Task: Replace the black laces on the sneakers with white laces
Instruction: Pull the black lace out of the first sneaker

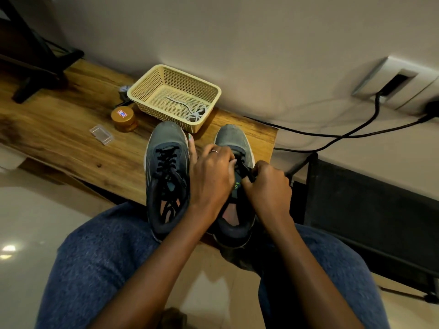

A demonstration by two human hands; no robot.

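Two grey sneakers stand side by side at the near edge of a wooden table (71, 129), toes pointing away from me. The left sneaker (166, 167) carries its black lace (167, 157) threaded through all eyelets. Both hands are on the right sneaker (234, 138). My left hand (211, 176) curls over its tongue and pinches the black lace (243, 167). My right hand (268, 186) grips the same lace on the other side. White laces (194, 112) lie bundled in a cream plastic basket (142, 89) behind the shoes.
An amber jar (124, 119) with a labelled lid and a small clear plastic lid (101, 134) sit left of the basket. Black cables (332, 136) run along the wall to a socket plate at right. A dark stand (38, 67) rests at far left.
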